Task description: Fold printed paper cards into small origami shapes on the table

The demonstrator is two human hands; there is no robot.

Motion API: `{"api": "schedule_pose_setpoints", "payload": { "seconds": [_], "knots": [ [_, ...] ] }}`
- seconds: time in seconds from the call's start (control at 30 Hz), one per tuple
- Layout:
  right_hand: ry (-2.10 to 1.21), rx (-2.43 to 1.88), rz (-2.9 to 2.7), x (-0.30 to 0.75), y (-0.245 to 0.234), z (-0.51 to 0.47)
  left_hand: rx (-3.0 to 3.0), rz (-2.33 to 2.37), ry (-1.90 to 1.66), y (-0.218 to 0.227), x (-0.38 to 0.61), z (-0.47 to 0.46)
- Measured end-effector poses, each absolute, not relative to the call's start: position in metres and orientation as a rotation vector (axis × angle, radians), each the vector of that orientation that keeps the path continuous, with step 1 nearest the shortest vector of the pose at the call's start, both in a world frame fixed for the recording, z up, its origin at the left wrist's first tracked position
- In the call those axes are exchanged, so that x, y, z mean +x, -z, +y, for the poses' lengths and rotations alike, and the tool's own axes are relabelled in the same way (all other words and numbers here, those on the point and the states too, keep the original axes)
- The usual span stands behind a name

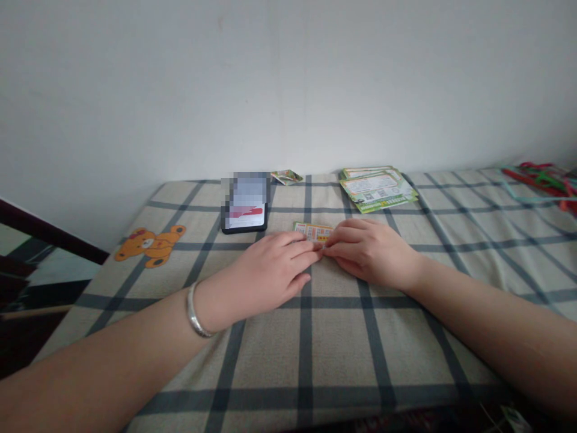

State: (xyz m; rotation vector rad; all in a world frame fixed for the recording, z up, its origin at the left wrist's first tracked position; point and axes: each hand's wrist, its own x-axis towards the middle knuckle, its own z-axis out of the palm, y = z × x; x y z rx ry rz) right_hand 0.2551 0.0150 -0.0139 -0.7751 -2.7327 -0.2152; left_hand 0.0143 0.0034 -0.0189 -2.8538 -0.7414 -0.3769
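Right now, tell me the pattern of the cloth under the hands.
The cloth is beige with a dark grey-blue check; the head view shows it best.

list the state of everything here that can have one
phone, lying flat, screen lit
small card, flat on the checked cloth, near edge under fingertips
left hand, open, palm down, fingertips on the card
right hand, palm down, fingertips at the card, grip unclear
stack of green cards, loosely fanned, untouched
bent card, lying loose, untouched
bracelet, worn on the left wrist
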Motion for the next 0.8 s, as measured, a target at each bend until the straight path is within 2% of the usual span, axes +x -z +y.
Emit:
{"api": "schedule_pose_setpoints", "payload": {
  "seconds": [0.8],
  "knots": [
    [0.076,-0.803,-2.74,0.2551,0.0121,0.0157,-2.837,-0.729,0.407,0.018,0.0152,0.0029]
  ]
}}
